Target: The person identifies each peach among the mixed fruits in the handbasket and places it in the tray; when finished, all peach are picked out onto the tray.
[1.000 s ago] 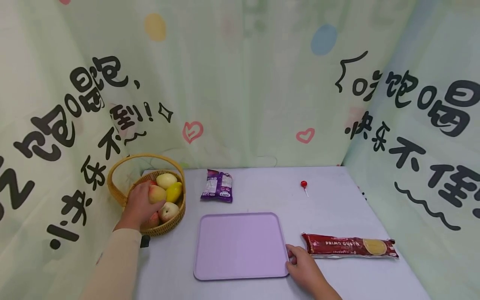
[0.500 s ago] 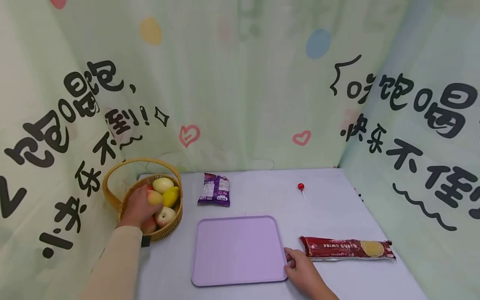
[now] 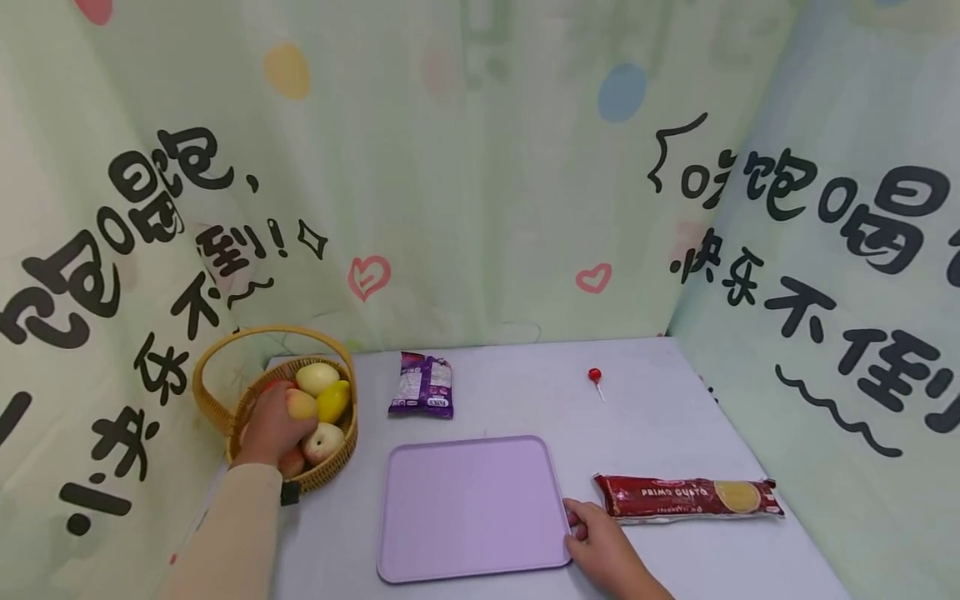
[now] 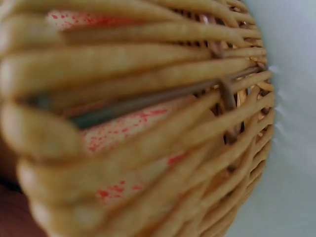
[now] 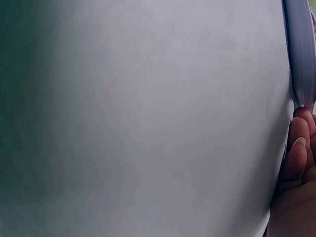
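Observation:
In the head view, my left hand is inside a wicker basket at the left, its fingers curled round a yellow-red peach. Other fruit surrounds it: a yellow lemon, a pale round fruit and a whitish peach. The left wrist view shows mostly basket weave, with red-speckled fruit behind it. At the right edge of a flat lilac tray, my right hand grips the rim; its bent fingers appear beside the tray's edge in the right wrist view.
A purple snack bag lies behind the tray. Farther right is a red lollipop. A dark red spaghetti packet lies right of the tray, near my right hand. Printed curtains enclose the white table at the back and sides.
The head view has shifted slightly, so the whole scene sits a little lower and farther left. Both hands keep their places at the basket and the tray.

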{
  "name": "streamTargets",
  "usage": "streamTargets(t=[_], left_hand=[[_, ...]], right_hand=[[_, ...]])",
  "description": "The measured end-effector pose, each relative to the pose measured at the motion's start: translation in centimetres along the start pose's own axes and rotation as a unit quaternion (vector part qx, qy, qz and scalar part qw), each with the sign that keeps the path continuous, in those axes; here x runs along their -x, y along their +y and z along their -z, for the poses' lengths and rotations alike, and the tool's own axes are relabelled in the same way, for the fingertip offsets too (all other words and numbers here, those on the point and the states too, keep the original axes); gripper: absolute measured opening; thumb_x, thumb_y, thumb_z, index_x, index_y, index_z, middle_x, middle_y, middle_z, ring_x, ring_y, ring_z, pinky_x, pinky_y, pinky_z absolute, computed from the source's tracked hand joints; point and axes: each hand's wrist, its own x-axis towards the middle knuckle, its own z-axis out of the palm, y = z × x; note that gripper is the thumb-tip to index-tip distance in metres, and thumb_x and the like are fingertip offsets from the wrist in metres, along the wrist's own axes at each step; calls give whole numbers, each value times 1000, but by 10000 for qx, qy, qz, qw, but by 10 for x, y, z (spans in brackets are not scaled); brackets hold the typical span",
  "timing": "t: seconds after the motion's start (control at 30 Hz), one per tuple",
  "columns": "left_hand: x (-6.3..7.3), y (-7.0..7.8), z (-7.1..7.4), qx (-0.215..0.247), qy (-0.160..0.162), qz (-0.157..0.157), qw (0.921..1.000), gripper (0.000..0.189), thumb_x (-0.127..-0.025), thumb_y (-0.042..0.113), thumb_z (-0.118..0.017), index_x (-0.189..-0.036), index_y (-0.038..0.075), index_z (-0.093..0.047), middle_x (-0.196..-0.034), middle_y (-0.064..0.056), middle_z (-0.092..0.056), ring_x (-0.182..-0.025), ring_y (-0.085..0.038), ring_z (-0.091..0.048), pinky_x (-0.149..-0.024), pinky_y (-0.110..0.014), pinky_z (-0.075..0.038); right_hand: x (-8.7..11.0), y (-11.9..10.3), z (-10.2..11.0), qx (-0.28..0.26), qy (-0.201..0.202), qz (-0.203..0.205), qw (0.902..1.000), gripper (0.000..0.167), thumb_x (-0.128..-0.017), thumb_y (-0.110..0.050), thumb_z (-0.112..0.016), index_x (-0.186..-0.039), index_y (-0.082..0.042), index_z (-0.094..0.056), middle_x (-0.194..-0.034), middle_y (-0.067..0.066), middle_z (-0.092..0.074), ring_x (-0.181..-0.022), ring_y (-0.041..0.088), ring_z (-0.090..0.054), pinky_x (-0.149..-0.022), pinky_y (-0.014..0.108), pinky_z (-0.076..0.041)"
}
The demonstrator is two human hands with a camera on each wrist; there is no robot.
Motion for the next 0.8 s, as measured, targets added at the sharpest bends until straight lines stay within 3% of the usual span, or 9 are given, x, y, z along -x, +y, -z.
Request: streamTargets(t=[0.2, 0.4, 0.5, 0.67, 0.8], left_hand=[[3, -7, 0, -22, 232, -5, 9997, 63, -77, 22, -73, -133, 2, -52, -121, -21, -58, -102, -36, -56, -89, -51, -48], [6, -11, 0, -70, 540, -341, 9979, 62, -73, 18, -75, -130, 1, -55, -117, -20, -61, -102, -37, -55, -93, -53, -46], [8, -9, 1, 56, 523, -437, 9977, 68, -72, 17, -76, -134, -1, -53, -124, -23, -59, -107, -39, -53, -97, -56, -45], [10, -5, 3, 320, 416, -315, 9981, 80, -74, 15, -78, -143, -5, -44, -133, -28, -53, -113, -42, -52, -102, -58, -44], [13, -3, 3, 658, 374, -101, 9971, 86, -73, 13, -80, -147, -5, -39, -130, -29, -55, -110, -42, -55, -101, -57, -47]], right_hand=[[-1, -3, -2, 18, 63, 132, 9999, 51, -80, 0, -75, -130, 5, -65, -92, -1, -60, -78, 8, -50, -65, 22, -46], [-3, -2, -3, 44, 74, 64, 9999, 51, -80, 0, -75, -130, 4, -65, -94, -1, -61, -79, 8, -51, -66, 22, -47], [-3, -1, -3, 59, 61, -34, 10000, 51, -80, -1, -75, -131, 3, -65, -94, -2, -61, -80, 10, -51, -66, 22, -46], [-3, 1, -3, 74, 43, -60, 9999, 51, -81, -1, -75, -131, 3, -65, -94, -2, -61, -80, 11, -51, -65, 23, -46], [-3, 3, -2, 54, 7, -74, 10000, 51, -82, -1, -75, -131, 4, -64, -95, -1, -61, -81, 11, -51, -65, 22, -46]])
